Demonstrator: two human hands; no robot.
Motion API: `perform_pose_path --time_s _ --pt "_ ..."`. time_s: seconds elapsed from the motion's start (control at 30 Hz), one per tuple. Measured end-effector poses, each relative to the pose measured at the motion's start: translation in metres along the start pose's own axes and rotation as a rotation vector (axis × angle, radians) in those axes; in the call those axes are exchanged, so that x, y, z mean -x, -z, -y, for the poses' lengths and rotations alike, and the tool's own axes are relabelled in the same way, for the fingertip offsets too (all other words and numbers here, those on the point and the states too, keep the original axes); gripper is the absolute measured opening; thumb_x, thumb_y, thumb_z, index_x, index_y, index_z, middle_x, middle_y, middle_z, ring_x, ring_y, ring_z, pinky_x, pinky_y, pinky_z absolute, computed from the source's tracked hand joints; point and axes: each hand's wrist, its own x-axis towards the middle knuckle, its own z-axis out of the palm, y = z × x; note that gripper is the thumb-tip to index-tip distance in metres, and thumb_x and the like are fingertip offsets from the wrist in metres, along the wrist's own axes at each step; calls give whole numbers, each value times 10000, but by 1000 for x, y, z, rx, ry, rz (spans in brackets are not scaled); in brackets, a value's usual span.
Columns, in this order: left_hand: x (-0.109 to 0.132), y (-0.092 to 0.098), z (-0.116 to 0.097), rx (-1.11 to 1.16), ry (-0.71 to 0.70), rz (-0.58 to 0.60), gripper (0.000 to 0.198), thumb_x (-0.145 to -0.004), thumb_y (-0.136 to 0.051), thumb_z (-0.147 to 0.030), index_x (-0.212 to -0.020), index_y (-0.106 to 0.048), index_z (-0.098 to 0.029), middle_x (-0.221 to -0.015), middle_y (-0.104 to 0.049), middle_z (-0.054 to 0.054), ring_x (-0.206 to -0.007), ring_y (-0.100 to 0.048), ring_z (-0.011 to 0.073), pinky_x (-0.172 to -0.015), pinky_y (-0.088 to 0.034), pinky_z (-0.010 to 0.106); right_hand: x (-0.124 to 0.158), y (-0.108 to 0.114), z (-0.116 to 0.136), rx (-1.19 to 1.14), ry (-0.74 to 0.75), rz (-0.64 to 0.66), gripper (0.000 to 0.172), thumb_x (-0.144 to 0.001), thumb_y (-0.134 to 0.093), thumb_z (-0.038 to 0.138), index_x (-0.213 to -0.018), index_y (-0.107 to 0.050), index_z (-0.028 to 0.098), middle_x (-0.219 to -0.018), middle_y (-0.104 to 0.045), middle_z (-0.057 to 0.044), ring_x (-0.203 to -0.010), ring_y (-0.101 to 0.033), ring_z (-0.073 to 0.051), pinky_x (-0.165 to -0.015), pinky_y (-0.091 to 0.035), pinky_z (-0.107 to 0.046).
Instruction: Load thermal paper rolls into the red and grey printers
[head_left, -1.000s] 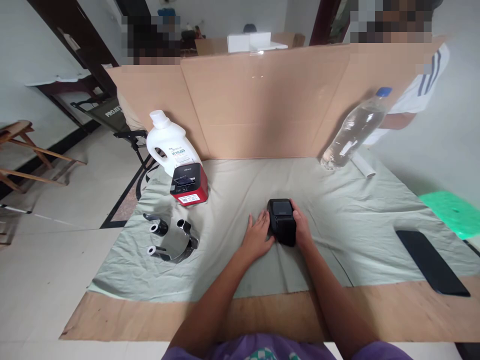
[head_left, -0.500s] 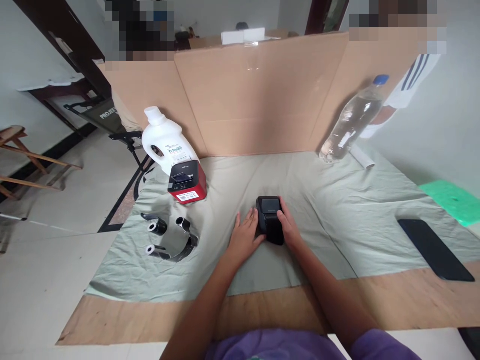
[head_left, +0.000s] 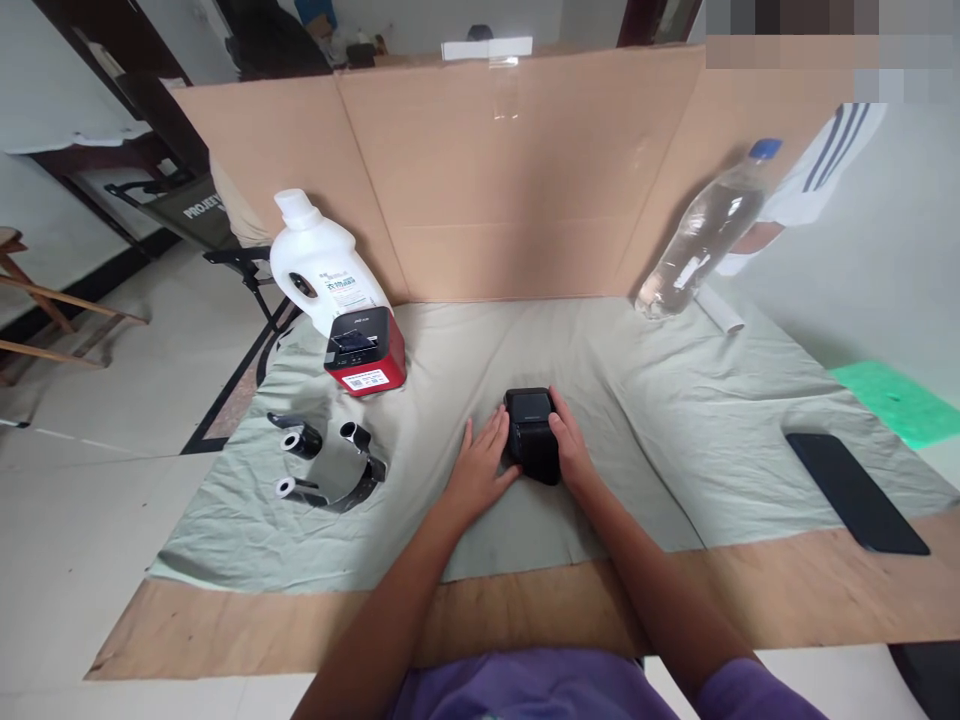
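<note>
On the green-grey cloth in the middle of the table sits a small black boxy device [head_left: 534, 440], with a squarish panel on its far part and a smooth, glossy near part. My left hand [head_left: 480, 462] rests along its left side, fingers fairly straight and the thumb by its near corner. Against the right side, my right hand [head_left: 570, 445] curls its fingers and thumb around the edge. Between them the two hands hold the device where it stands. Its exact kind cannot be made out.
At left are a grey-black bracket with tube-like posts [head_left: 330, 470], a red-and-black box-shaped device [head_left: 366, 352] and a white jug [head_left: 322, 265]. A clear bottle [head_left: 701, 240] leans against a cardboard screen [head_left: 517, 180], near a white roll [head_left: 720, 310]. A black phone [head_left: 859, 492] lies right.
The view has shifted slightly, so everything appears a little further left and higher. Both hands stay on the black device, which keeps its place on the cloth.
</note>
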Motion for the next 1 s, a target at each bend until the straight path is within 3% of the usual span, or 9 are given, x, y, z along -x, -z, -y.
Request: perform_pose_path --time_s 0.1,0.23,0.4,0.63,1.0 --pt "0 0 0 104 -12 4 895 -945 -530 -332 -1602 59 -179 -1650 -192 166 -1538 -190 253 -1251 -152 553 1 0 1 -2 -10 7 759 -916 -454 701 -1522 -420 245 -1599 -360 -52 -1507 -268 -275 -1261 -159 -505" --pt "-1 -2 4 170 9 16 923 -912 -570 -330 -1604 25 -187 -1647 -212 155 -1531 -220 250 -1250 -165 549 1 -1 -3 -30 -9 17 725 -934 -463 636 -1542 -378 250 -1618 -322 -43 -1511 -261 -257 -1265 -141 -493" --pt "-3 -3 2 155 10 19 970 -877 -592 -304 -1600 37 -159 -1641 -219 174 -1525 -238 263 -1249 -164 554 -2 -1 -17 -70 -4 14 677 -934 -451 493 -1559 -343 253 -1624 -308 -14 -1514 -253 -240 -1267 -148 -478" --pt "-2 -2 -3 84 25 15 989 -858 -592 -303 -1595 51 -153 -1627 -258 179 -1506 -290 277 -1249 -107 588 -6 -2 -29 -41 23 36 735 -911 -433 437 -1592 -255 226 -1649 -237 -2 -1529 -206 -220 -1277 -116 -434" --pt "-3 -4 -8 17 24 14 1016 -844 -601 -359 -1580 49 -100 -1610 -251 249 -1482 -331 323 -1234 -76 619 -7 -3 -20 -91 -29 -15 736 -826 -486 394 -1542 -370 268 -1606 -331 47 -1513 -257 -230 -1273 -149 -466"
